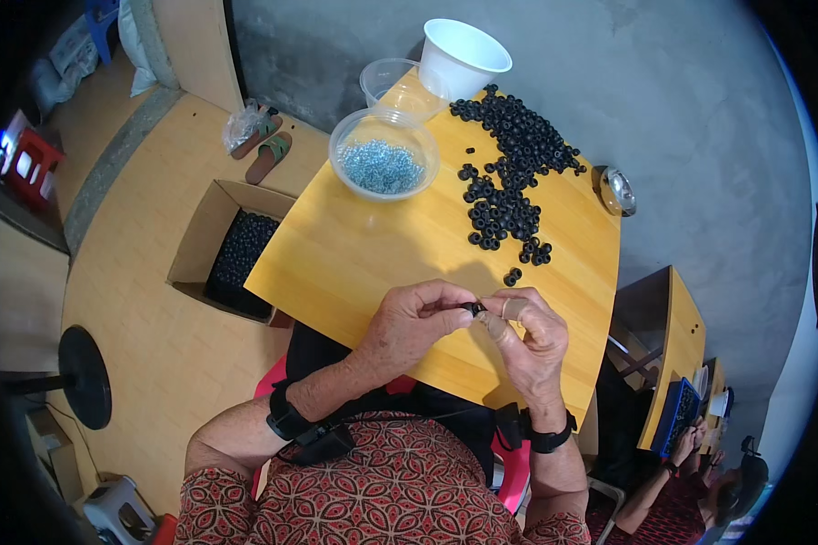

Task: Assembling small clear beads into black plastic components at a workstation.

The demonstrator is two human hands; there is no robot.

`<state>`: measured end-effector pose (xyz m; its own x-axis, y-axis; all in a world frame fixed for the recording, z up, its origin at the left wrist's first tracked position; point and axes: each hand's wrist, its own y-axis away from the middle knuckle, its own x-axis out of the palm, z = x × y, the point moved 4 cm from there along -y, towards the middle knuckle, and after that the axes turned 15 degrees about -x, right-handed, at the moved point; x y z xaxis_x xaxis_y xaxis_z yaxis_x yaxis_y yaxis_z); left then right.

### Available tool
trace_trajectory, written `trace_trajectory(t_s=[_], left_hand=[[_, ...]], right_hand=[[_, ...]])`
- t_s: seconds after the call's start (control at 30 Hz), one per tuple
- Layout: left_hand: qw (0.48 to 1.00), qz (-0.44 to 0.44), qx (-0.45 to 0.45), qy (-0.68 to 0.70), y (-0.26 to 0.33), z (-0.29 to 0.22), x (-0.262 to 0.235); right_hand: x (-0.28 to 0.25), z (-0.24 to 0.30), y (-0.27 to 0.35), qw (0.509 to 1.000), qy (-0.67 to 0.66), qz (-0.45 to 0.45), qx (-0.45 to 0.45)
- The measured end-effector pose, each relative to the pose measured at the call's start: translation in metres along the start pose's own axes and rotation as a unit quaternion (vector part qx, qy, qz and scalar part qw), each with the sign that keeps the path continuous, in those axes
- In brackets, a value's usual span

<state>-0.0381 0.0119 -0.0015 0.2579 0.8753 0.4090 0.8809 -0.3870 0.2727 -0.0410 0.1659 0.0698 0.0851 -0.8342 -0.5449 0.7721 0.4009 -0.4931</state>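
Over the near part of the yellow wooden table [336, 254], my left hand [404, 327] and my right hand [532, 341] meet fingertip to fingertip. Both are closed in a pinch on one small black ring-shaped piece [473, 309], mostly covered by the fingers. Some right fingertips carry pale coverings. Beyond my hands, many loose black ring-shaped pieces [523, 132] spread in a heap toward the far edge. Left of the heap stands a clear plastic bowl [384, 194] with small shiny bluish pieces [380, 167], too small to name.
A white tub [454, 73] and another clear bowl [373, 84] stand at the far corner. A shiny metal dish [618, 193] lies by the right edge. On the floor left, a cardboard box [194, 238] holds black pieces. At lower right, another person works over a blue tray [671, 436].
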Motion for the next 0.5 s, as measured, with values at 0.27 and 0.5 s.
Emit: trace_trajectory(t_s=[0.27,0.5], left_hand=[[1.000,-0.007,-0.003,0.006,-0.001,0.005,0.001],[1.000,-0.026,0.015,-0.009,-0.001,0.007,-0.002]], right_hand=[[-0.001,0.003,-0.003,0.994,0.058,0.047,-0.083],[0.008,0.000,0.001,0.996,0.029,0.034,-0.079]])
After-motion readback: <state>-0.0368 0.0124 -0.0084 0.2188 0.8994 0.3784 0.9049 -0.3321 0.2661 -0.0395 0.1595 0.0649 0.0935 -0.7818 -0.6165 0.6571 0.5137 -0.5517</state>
